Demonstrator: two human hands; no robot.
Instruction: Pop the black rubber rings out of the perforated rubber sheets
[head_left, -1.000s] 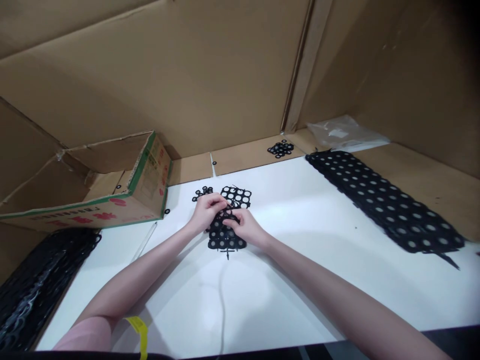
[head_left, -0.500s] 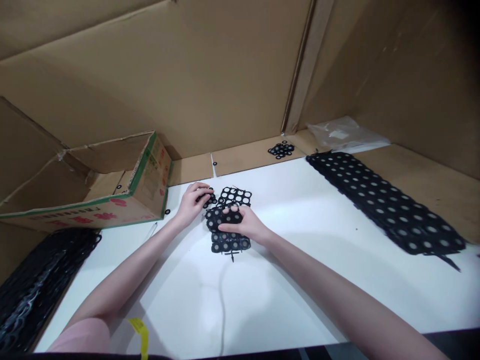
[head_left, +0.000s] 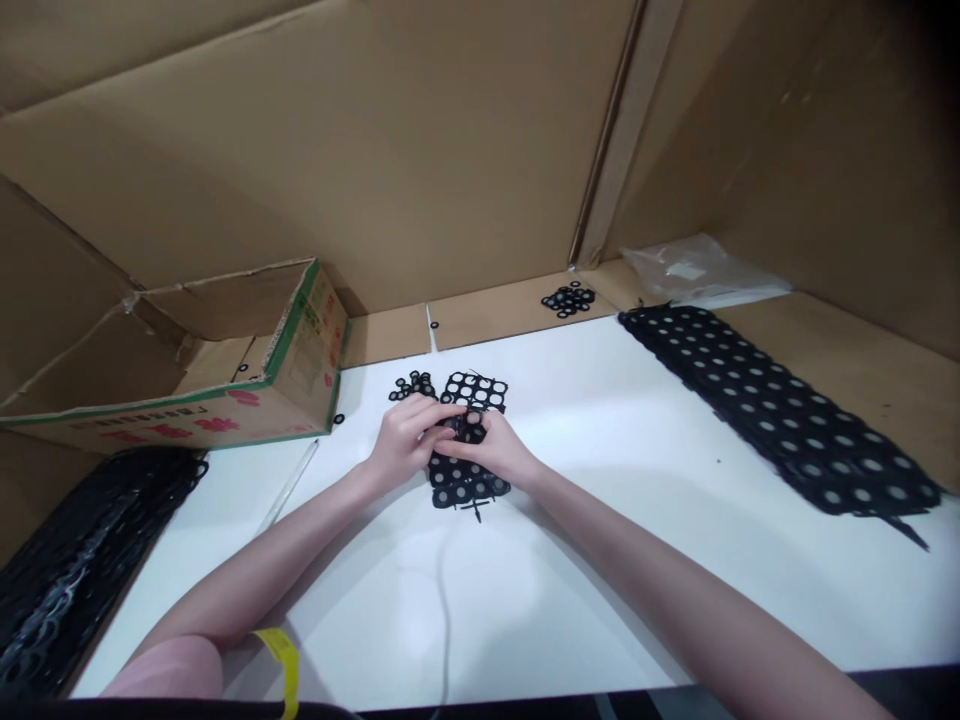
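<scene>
A black sheet of joined rings [head_left: 471, 488] lies at the middle of the white table, its far rows with open white holes and its near rows with grey discs. My right hand [head_left: 499, 450] grips the sheet's right side with thumb and fingers. Over its left side, my left hand [head_left: 409, 437] has its fingers pinched close to the right fingertips; whatever small piece is between them is hidden. Just behind my left hand sits a small pile of loose black rings [head_left: 412, 384].
An open cardboard box [head_left: 304, 370] stands at the left, with black material [head_left: 67, 560] in front. A long dotted black stack [head_left: 780, 410] lies right, near a plastic bag [head_left: 697, 268]. More rings [head_left: 568, 299] lie at the back. A white stick [head_left: 289, 485] is beside my left arm.
My left hand has moved from the loose ring pile toward the right and nearer, onto the sheet beside my right hand. The pile is now uncovered. The view has shifted slightly.
</scene>
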